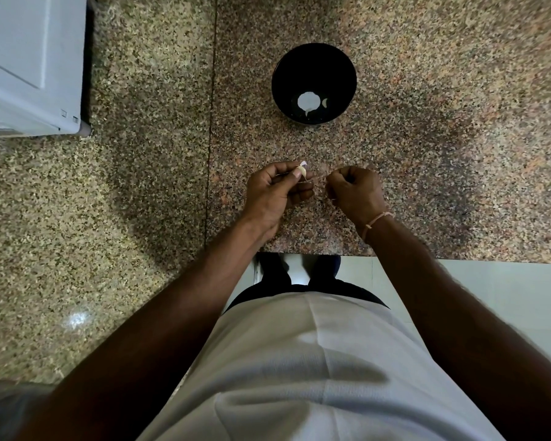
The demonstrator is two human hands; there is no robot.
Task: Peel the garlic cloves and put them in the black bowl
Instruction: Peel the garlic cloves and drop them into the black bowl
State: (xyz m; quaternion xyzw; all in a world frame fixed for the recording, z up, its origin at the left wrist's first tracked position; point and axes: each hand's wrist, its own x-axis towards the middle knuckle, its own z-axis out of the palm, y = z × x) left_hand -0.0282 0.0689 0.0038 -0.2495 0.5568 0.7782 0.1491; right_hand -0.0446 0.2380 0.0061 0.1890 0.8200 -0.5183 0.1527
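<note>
My left hand (275,190) pinches a small pale garlic clove (302,171) between thumb and fingers, above the speckled stone counter (427,154). My right hand (355,192) sits just to its right with fingers curled, pinching a thin strip of skin (319,177) that stretches toward the clove. The black bowl (314,58) stands farther back on the counter, a hand's length beyond both hands. Inside it lie a white garlic piece (307,101) and a smaller peeled clove (325,103).
A white appliance (29,65) stands at the back left corner. The counter's front edge (395,256) runs just behind my wrists, with pale floor below it. A seam (212,122) divides the counter into two slabs.
</note>
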